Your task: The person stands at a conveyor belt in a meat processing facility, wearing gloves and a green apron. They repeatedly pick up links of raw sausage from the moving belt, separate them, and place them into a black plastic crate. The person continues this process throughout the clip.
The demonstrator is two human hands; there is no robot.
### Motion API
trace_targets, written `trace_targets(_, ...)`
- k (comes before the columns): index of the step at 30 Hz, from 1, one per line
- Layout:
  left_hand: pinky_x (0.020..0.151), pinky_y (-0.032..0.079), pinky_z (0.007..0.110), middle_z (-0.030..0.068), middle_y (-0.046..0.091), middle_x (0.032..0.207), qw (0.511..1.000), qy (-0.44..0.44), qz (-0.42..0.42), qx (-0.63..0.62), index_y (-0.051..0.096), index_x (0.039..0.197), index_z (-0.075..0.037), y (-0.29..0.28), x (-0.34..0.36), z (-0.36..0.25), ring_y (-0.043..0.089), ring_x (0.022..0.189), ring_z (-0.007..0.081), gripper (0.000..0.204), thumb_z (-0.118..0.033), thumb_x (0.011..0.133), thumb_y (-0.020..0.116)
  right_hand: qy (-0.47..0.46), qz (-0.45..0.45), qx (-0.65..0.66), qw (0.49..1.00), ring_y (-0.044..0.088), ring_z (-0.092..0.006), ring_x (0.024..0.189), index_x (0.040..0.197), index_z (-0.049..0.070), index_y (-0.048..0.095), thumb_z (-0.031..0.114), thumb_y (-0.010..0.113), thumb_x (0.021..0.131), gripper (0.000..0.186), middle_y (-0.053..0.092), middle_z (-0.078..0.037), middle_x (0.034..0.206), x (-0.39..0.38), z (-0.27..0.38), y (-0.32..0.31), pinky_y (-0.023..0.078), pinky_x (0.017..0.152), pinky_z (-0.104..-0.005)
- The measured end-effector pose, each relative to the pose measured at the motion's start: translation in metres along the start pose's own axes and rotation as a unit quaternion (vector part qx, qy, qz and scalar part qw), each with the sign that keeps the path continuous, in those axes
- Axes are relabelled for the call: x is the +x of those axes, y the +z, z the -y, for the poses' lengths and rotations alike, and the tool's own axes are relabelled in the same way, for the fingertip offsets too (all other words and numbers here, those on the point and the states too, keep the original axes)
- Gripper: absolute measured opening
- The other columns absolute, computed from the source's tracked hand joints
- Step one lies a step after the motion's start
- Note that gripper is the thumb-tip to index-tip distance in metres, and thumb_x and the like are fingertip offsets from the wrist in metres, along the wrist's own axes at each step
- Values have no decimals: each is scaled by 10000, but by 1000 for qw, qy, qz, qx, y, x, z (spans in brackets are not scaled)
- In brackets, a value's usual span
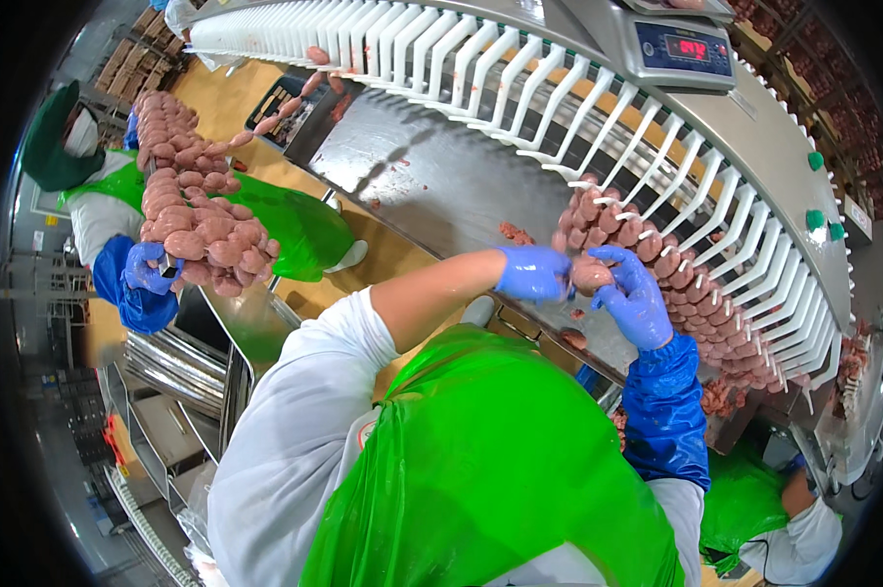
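My right hand (635, 298), in a blue glove, has its fingers curved round a pink sausage link (591, 274). Beside it my left hand (534, 272), also gloved, is closed with its fingertips slightly blurred; I cannot make out what they hold. Behind and right of both hands, linked sausages (686, 284) hang in dense rows from the white hooks (500, 73) of the curved conveyor. Beneath lies a steel trough (392, 166) with scraps of meat (517, 233).
At left a co-worker (99, 196) in a green apron holds a large bunch of sausages (206, 235) beside steel rods (172, 362) on a cart. Another person (774, 514) works at lower right. A scale (678, 47) stands at top right, and a dark crate (280, 112) sits beyond the trough.
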State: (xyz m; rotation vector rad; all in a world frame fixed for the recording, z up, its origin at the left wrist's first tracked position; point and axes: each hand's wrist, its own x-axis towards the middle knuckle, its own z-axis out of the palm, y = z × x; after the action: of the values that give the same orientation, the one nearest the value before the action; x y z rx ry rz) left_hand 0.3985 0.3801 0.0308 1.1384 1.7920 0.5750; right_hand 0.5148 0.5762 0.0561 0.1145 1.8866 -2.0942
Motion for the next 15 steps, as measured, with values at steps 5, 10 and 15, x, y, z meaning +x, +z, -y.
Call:
trace_targets(5, 702, 516, 323, 62, 660, 927, 938, 87, -110, -317, 603, 1129, -33, 6, -21, 2, 626, 767, 191, 283, -115, 858, 597, -94, -17, -51, 994, 505, -65, 842, 1455, 79, 381, 59, 639, 819, 686, 558, -20, 964, 11, 5, 6, 443, 697, -214)
trace_targets(10, 589, 527, 330, 108, 671, 936, 892, 45, -314, -323, 602, 1088, 0, 4, 0, 13, 661, 715, 204, 292, -116, 820, 606, 98, 59, 28, 993, 565, -102, 708, 1345, 70, 499, 186, 710, 812, 585, 619, -43, 970, 36, -33, 9, 458, 590, -232)
trace_targets(15, 555, 506, 299, 118, 682, 789, 995, -14, 22, -98, 663, 971, -12, -11, -13, 37, 643, 644, 171, 287, -218, 776, 621, 119, 66, 3, 991, 580, -102, 707, 1324, 54, 512, 124, 667, 802, 549, 633, -49, 1020, 53, -26, 5, 476, 578, -242)
